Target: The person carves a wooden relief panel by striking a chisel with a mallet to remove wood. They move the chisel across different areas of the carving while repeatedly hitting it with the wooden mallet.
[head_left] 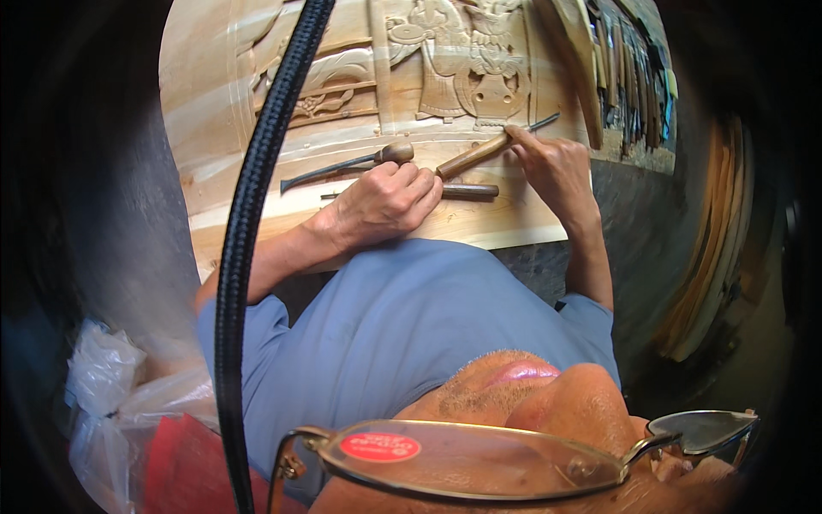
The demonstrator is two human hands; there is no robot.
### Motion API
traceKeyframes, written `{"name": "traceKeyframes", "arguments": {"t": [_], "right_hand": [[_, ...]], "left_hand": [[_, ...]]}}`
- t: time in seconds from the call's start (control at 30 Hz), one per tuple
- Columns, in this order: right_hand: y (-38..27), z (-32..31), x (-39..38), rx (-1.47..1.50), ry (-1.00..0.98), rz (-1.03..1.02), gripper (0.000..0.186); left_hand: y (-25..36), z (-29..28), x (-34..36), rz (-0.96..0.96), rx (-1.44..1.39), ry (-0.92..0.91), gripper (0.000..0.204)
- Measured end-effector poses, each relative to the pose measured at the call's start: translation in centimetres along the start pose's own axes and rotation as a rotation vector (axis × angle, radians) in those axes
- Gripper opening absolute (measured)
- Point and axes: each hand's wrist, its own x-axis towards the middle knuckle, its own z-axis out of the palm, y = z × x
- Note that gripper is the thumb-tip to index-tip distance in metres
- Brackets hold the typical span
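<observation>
My right hand (552,171) grips a chisel (473,156) where its wooden handle meets the dark blade. The blade points up and to the right, toward a carved wooden panel (492,90). Closed into a fist, my left hand (385,201) is by the butt of that handle; whatever its fingers hold is hidden. A second tool with a dark brown handle (473,191) lies partly under this hand, its thin shaft showing on the other side. Just beyond the left knuckles rests a flared chisel (334,170) with a rounded wooden handle.
Several carving tools (629,81) lie in a row at the far right, beyond a curved wooden piece (572,60). Long wooden strips (706,248) stand at the right. A black braided cable (248,197) crosses the view. Clear plastic bags (104,368) and something red (184,467) are at the lower left.
</observation>
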Motion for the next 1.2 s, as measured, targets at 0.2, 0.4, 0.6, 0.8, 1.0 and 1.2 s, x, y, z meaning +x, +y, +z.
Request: {"name": "traceKeyframes", "arguments": {"t": [0.2,0.4,0.6,0.8,1.0,1.2], "right_hand": [[0.6,1.2,-0.5,0.039,0.048,-0.007,0.007],[1.5,2.7,-1.1,0.056,0.119,-0.029,0.007],[1.9,4.0,-2.3,0.052,0.119,-0.049,0.007],[2.1,4.0,-2.7,0.098,0.359,-0.077,0.011],[6.3,2.7,-5.1,0.046,0.592,0.025,0.015],[12.6,1.4,-6.7,-0.02,0.573,0.492,0.017]], "left_hand": [[0.7,-0.6,0.5,-0.025,0.03,-0.064,0.023],[1.3,-0.9,0.9,-0.059,0.017,-0.096,0.018],[2.8,-1.8,1.1,-0.128,0.002,-0.109,0.017],[2.9,-1.2,1.0,-0.133,0.11,-0.176,0.018],[3.4,-2.4,1.1,-0.2,0.122,-0.207,0.018],[2.8,-3.4,-1.5,-0.314,0.098,-0.164,0.013]]}}
